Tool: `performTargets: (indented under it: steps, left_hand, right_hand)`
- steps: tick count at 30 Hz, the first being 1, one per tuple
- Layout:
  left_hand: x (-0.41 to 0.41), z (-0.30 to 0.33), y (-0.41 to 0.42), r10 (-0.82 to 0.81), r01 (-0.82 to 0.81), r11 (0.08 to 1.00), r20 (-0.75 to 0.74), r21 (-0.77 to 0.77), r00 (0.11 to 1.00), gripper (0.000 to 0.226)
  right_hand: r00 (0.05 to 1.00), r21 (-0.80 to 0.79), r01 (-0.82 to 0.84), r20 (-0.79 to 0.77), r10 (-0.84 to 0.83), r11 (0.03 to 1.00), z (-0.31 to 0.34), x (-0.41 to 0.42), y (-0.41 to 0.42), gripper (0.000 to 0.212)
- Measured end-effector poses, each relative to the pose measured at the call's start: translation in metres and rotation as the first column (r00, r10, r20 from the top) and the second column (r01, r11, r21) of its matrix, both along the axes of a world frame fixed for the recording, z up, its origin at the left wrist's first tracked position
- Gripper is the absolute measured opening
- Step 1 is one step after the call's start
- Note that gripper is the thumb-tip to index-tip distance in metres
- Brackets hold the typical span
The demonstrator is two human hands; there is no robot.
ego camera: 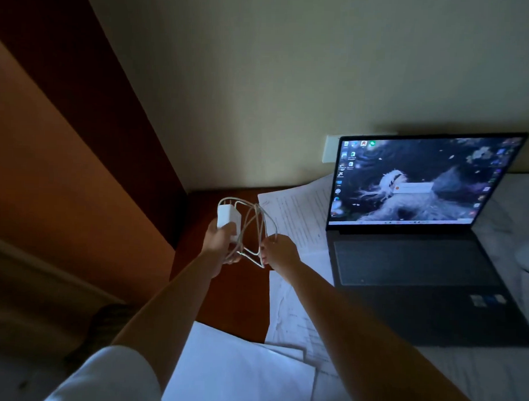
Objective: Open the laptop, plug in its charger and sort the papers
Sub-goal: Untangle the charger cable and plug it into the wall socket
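While left hand [218,243] grips charger [228,219], right fingers [263,254] pinch cable [253,227].

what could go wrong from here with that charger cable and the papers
1. The white cable hangs in tangled loops between the left hand, which grips the charger brick, and the right hand; pulling might tighten a knot.
2. Loose papers lie beside the open laptop; a dragged cable could sweep them out of order.
3. The wall socket sits partly behind the screen, so reaching it may nudge the lid.
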State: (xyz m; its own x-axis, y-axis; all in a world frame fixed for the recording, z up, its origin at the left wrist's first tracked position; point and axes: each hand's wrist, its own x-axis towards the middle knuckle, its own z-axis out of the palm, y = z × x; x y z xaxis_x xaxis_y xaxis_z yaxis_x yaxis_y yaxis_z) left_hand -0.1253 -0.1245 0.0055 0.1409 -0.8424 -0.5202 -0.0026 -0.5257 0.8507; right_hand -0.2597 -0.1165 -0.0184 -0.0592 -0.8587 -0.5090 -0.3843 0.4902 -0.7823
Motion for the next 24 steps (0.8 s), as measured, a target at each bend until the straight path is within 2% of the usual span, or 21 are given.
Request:
performTargets:
  steps: [3,5,7,9,11,14,16,18,19,21,24]
  left_hand:
    - [-0.003,0.001,0.020,0.058,-0.056,0.998,0.063,-0.036,0.996,0.034]
    - [-0.004,-0.002,0.031,0.085,-0.081,0.996,0.126,-0.042,0.988,0.039]
    - [-0.005,-0.006,0.046,0.085,-0.080,0.996,0.196,-0.035,0.977,0.045]
    - [-0.006,-0.012,0.061,0.066,-0.061,0.998,0.227,-0.026,0.972,0.047]
    - [-0.007,-0.018,0.077,0.077,-0.076,0.997,0.228,-0.012,0.971,0.052]
    - [-0.005,-0.025,0.097,0.055,-0.054,0.998,0.255,-0.010,0.965,0.069]
    - [0.000,-0.029,0.109,0.020,-0.015,1.000,0.280,-0.019,0.960,0.086]
    - [0.008,-0.035,0.122,-0.028,0.043,0.998,0.323,-0.041,0.946,0.092]
    - [0.012,-0.042,0.126,-0.045,0.066,0.996,0.342,-0.052,0.938,0.092]
    - [0.016,-0.037,0.140,-0.077,0.098,0.994,0.376,-0.038,0.923,0.090]
    - [0.018,-0.029,0.157,-0.118,0.128,0.992,0.398,0.002,0.910,0.072]
  right_hand:
    - [0.989,-0.113,0.004,-0.147,-0.021,0.994,0.005,-0.010,0.020,0.029]
    - [0.959,-0.250,0.048,-0.259,-0.115,0.967,0.008,-0.017,0.032,0.026]
    - [0.937,-0.409,0.096,-0.269,-0.221,0.907,0.013,-0.024,0.045,0.020]
    - [0.932,-0.547,0.052,-0.274,-0.237,0.836,0.015,-0.030,0.058,0.023]
    - [0.914,-0.626,-0.050,-0.343,-0.217,0.778,0.018,-0.036,0.070,0.025]
    - [0.896,-0.710,-0.102,-0.370,-0.247,0.697,0.027,-0.041,0.089,0.017]
    - [0.864,-0.635,-0.130,-0.449,-0.227,0.762,0.035,-0.041,0.110,0.012]
    - [0.837,-0.400,-0.162,-0.540,-0.089,0.902,0.032,-0.039,0.131,0.018]
    - [0.844,-0.258,-0.171,-0.536,0.006,0.951,0.029,-0.037,0.141,0.022]
    - [0.876,-0.073,-0.195,-0.462,0.140,0.978,0.024,-0.029,0.162,0.030]
    - [0.843,-0.045,-0.243,-0.504,0.188,0.969,0.019,-0.017,0.187,0.036]
